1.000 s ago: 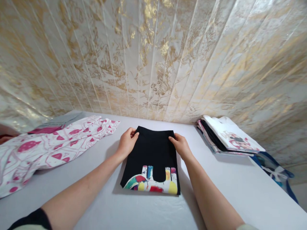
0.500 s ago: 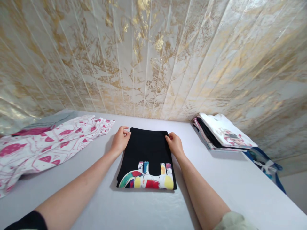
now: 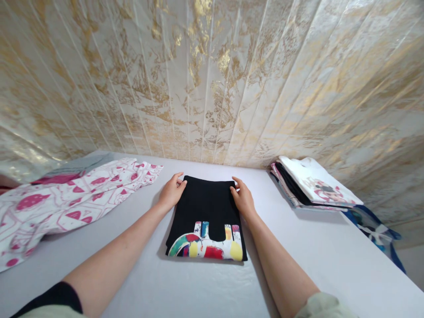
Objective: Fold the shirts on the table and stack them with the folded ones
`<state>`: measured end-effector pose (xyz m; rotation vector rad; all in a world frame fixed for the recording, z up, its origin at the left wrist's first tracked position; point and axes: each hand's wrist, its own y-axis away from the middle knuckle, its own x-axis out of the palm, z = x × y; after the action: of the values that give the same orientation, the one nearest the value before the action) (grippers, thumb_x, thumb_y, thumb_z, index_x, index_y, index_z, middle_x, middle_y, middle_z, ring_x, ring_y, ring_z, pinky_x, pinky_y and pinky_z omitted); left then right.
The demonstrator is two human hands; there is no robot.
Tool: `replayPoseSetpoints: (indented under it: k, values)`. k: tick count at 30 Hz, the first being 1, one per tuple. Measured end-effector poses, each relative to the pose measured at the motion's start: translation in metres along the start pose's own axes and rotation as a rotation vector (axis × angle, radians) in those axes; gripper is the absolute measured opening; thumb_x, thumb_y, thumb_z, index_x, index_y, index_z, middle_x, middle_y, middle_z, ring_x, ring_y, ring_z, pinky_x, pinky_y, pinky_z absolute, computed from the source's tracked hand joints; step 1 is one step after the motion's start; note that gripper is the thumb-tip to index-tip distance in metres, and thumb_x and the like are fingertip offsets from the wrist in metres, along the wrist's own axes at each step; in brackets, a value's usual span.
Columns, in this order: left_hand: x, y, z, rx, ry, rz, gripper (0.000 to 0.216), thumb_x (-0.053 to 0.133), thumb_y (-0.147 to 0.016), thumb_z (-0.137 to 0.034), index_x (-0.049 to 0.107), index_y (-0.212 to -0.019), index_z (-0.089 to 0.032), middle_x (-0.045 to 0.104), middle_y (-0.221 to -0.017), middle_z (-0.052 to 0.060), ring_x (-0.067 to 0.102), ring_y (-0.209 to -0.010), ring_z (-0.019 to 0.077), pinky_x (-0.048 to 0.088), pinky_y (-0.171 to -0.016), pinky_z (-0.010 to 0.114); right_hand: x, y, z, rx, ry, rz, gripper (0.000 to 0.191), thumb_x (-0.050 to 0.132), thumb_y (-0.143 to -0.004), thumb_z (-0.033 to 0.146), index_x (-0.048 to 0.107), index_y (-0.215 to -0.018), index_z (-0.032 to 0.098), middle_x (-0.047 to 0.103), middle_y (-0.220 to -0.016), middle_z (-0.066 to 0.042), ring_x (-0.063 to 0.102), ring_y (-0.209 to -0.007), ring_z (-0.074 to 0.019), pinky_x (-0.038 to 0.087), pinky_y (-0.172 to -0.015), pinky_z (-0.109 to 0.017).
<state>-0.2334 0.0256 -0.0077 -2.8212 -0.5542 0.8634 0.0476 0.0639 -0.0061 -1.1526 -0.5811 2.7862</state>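
Folded black tee (image 3: 207, 216) dead centre on table (image 3: 331, 260), long axis 12–6. My left hand (image 3: 170, 194) at 11 corner, right hand (image 3: 243, 198) at 1 corner; fingers flat, loosely open, pressing edges, gripping nothing. Equally near.

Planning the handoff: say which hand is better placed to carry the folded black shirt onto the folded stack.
Right, probably. The right hand rests on the black shirt edge facing the folded stack; the left hand is on the far edge.

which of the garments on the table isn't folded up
The pink-and-white patterned garment, spread loosely at the table's left. The black shirt under both hands and the stack of shirts on the right are folded flat.
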Motion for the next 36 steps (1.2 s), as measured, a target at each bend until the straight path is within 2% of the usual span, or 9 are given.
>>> replayPoseSetpoints:
  k: [3,7,13,17,20,24,28,32,36]
  values:
    - [0.000,-0.001,0.000,-0.009,0.009,0.005,0.038,0.054,-0.085,-0.031,0.058,-0.121,-0.020,0.065,-0.082,0.000,0.063,-0.076,0.0166,0.049,-0.075,0.028,0.001,-0.004,-0.002,0.015,-0.010,-0.002,0.032,0.047,-0.085,0.031,0.063,-0.112,0.022,0.064,-0.094,-0.005,0.059,-0.078,-0.0182,0.046,-0.078,-0.034]
    - [0.001,0.002,-0.004,0.014,0.060,-0.086,0.036,0.053,-0.085,-0.027,0.058,-0.120,-0.021,0.064,-0.083,-0.001,0.062,-0.072,0.0149,0.049,-0.070,0.026,0.001,-0.005,-0.001,-0.002,-0.044,-0.045,0.025,0.047,-0.084,0.030,0.061,-0.101,0.020,0.061,-0.091,-0.004,0.056,-0.070,-0.0167,0.045,-0.073,-0.032]
    - [0.005,0.004,-0.001,0.083,-0.127,-0.153,0.033,0.056,-0.081,-0.018,0.059,-0.113,-0.023,0.061,-0.085,0.000,0.059,-0.072,0.0156,0.049,-0.076,0.029,0.006,0.000,-0.001,0.000,0.031,-0.111,0.031,0.047,-0.082,0.025,0.056,-0.111,0.022,0.058,-0.098,-0.005,0.057,-0.083,-0.0196,0.046,-0.077,-0.034]
    - [0.003,0.003,0.001,0.155,-0.094,-0.261,0.029,0.051,-0.080,-0.014,0.060,-0.107,-0.020,0.059,-0.091,0.003,0.058,-0.071,0.0152,0.052,-0.076,0.031,-0.002,0.002,0.003,-0.028,0.009,-0.207,0.032,0.044,-0.084,0.022,0.055,-0.114,0.019,0.057,-0.105,-0.009,0.057,-0.085,-0.0194,0.047,-0.080,-0.035]
    - [-0.002,0.006,-0.005,0.266,-0.065,-0.332,0.025,0.045,-0.082,-0.013,0.061,-0.101,-0.019,0.060,-0.094,0.006,0.061,-0.084,0.0185,0.052,-0.081,0.033,-0.011,0.005,0.010,-0.081,0.064,-0.249,0.028,0.041,-0.087,0.020,0.058,-0.109,0.019,0.058,-0.105,-0.010,0.057,-0.086,-0.0198,0.046,-0.083,-0.036]
    - [-0.004,0.013,-0.014,0.419,-0.154,-0.172,0.028,0.040,-0.086,-0.014,0.066,-0.094,-0.022,0.068,-0.099,0.005,0.061,-0.101,0.0206,0.048,-0.094,0.037,-0.011,0.011,0.019,-0.208,0.210,-0.036,0.028,0.041,-0.090,0.019,0.065,-0.105,0.021,0.063,-0.108,-0.009,0.057,-0.102,-0.0228,0.043,-0.093,-0.037]
    - [0.001,0.018,-0.013,0.318,-0.403,-0.012,0.032,0.043,-0.087,-0.017,0.068,-0.106,-0.025,0.069,-0.120,0.003,0.057,-0.117,0.0227,0.039,-0.106,0.042,0.001,0.017,0.019,-0.144,0.346,0.169,0.040,0.044,-0.093,0.024,0.054,-0.132,0.017,0.053,-0.139,-0.011,0.046,-0.129,-0.0237,0.033,-0.107,-0.040]
    - [0.003,0.019,-0.007,0.193,-0.564,-0.030,0.038,0.041,-0.090,-0.018,0.061,-0.123,-0.020,0.062,-0.132,0.008,0.053,-0.124,0.0249,0.037,-0.108,0.042,0.004,0.018,0.014,0.014,0.438,0.229,0.050,0.040,-0.098,0.037,0.040,-0.144,0.016,0.041,-0.149,-0.013,0.035,-0.138,-0.0255,0.026,-0.112,-0.048]
    - [0.002,0.013,-0.001,0.124,-0.568,-0.138,0.041,0.041,-0.086,-0.011,0.056,-0.124,-0.013,0.061,-0.129,0.015,0.055,-0.121,0.0259,0.040,-0.104,0.039,-0.001,0.014,0.005,0.077,0.453,0.156,0.045,0.040,-0.097,0.037,0.049,-0.136,0.015,0.045,-0.145,-0.017,0.039,-0.135,-0.0300,0.029,-0.108,-0.050]
